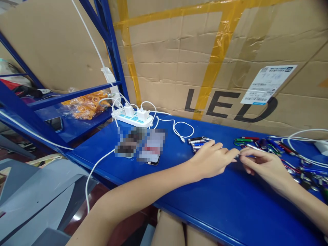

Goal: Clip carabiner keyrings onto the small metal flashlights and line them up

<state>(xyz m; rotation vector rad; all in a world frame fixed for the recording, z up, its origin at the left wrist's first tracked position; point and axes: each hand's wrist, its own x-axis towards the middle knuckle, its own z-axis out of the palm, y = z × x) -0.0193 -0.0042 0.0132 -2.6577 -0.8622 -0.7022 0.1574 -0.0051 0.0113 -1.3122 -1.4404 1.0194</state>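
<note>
My left hand (214, 159) reaches across the blue tabletop, its fingers closed in a pinch. Facing it, my right hand (265, 165) is also closed, thumb and fingertips pressed together. The fingertips of both hands meet at a tiny dark, shiny piece, mostly hidden by the fingers. Just behind my left hand lies a short row of small metal tubes (196, 140) in black, silver and blue, with a silver clip at one end. A loose pile of similar coloured metal tubes (283, 147) spreads behind and beside my right hand. A silver rod (253, 147) shows by its fingers; whether it is held is unclear.
A white power strip (133, 117) with plugged chargers and cables stands at the back left. Two phones (153, 160) with blurred screens lie before it. A large cardboard box (164, 61) walls the back. Bagged orange rings (85, 106) lie on the left shelf.
</note>
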